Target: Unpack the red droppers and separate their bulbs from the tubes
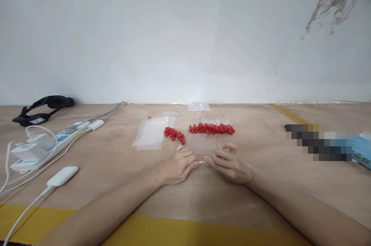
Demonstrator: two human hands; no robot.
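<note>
So the row of clear tubes sits flat on the tabletop, right in front of the person and just short of the red row; they look super light and stiff, probably slippery and roll-happy, and maybe fragile if that's glass (can't tell glass from plastic here); I'd pinch them lightly at the near ends, no squeezing mid-length. Left hand and right hand both have fingers curled in, seemingly pinching a clear piece lying crosswise between them; looks like another tube.

Counts, roughly: two hands; one crosswise piece; tubes maybe fifteen-ish, too see-through to nail down; the red bulbs on the left, about a dozen showing; the red row with pale sticks behind it, twenty-plus, overlapping; several stacked bags, plus one lone bag by the wall.
</note>
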